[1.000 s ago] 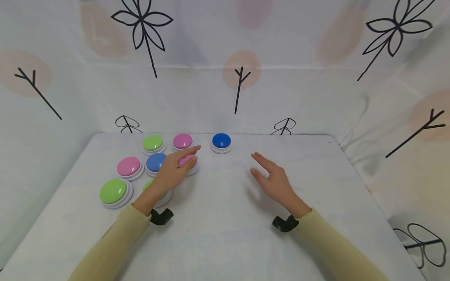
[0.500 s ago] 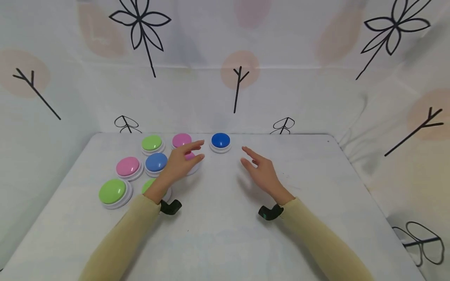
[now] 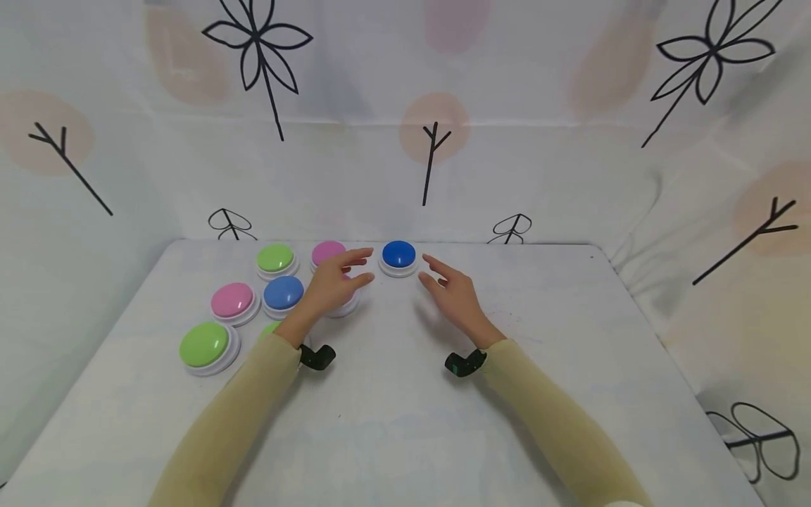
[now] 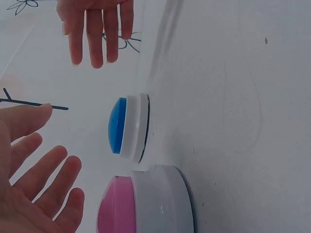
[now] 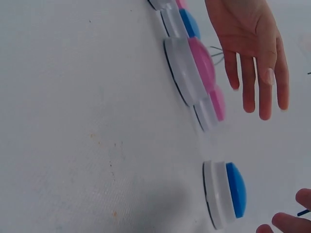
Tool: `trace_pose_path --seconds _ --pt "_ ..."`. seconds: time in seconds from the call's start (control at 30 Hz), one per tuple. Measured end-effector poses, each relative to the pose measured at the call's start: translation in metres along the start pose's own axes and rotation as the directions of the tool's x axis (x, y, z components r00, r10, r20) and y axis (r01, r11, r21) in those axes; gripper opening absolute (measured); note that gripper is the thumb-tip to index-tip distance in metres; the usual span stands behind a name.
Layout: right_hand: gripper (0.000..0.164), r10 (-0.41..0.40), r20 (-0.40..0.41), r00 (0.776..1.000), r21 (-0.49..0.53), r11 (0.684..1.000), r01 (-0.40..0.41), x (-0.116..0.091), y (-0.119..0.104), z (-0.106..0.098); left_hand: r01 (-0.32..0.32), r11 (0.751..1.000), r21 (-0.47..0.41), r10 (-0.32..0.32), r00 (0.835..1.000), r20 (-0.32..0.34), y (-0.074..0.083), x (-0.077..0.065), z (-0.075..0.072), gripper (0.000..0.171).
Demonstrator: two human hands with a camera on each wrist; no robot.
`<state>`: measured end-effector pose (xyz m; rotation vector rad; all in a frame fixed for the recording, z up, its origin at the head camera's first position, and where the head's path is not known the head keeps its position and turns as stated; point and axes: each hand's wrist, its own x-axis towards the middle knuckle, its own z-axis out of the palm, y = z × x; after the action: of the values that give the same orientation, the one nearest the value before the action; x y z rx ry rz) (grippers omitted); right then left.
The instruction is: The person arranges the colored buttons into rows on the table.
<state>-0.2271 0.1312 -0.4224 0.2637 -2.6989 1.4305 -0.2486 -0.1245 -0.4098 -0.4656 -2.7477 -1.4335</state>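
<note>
A dark blue push button [image 3: 398,255] on a round white base stands near the table's back edge, between the two hands and apart from both. My left hand [image 3: 329,287] hovers over the pink buttons to its left, fingers spread and holding nothing. It partly covers the rear pink button [image 3: 327,251] and most of the nearer pink button [image 3: 345,303]. To the right of the dark blue button my right hand [image 3: 457,298] hangs above the table, also holding nothing. In the left wrist view, the blue button [image 4: 116,126] shows side-on beyond a pink button [image 4: 116,206].
On the left stand more buttons: a lighter blue button [image 3: 283,292], a pink button [image 3: 231,301], a green button [image 3: 274,258] and a large green button [image 3: 204,345]. Another green button [image 3: 270,329] is mostly behind the left sleeve. A patterned cloth [image 3: 355,169] hangs behind the white table [image 3: 393,436].
Both hands have moved forward and inward, closing in on the dark blue button from either side. The right hand has travelled farther, leftward. The buttons have stayed in place.
</note>
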Motion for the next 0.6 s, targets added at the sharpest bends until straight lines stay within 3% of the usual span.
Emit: trace_pose_path --seconds 0.2,0.6 --pt "0.052 0.042 0.016 0.999 0.029 0.999 -0.042 0.014 0.003 0.007 -0.03 0.999 0.018 0.029 0.999 0.028 -0.004 0.017 0.001 0.053" --pt "0.058 0.072 0.035 0.997 0.142 0.987 -0.076 0.048 0.016 0.023 0.029 0.999 -0.028 -0.026 0.996 0.082 -0.007 0.049 0.016 0.056"
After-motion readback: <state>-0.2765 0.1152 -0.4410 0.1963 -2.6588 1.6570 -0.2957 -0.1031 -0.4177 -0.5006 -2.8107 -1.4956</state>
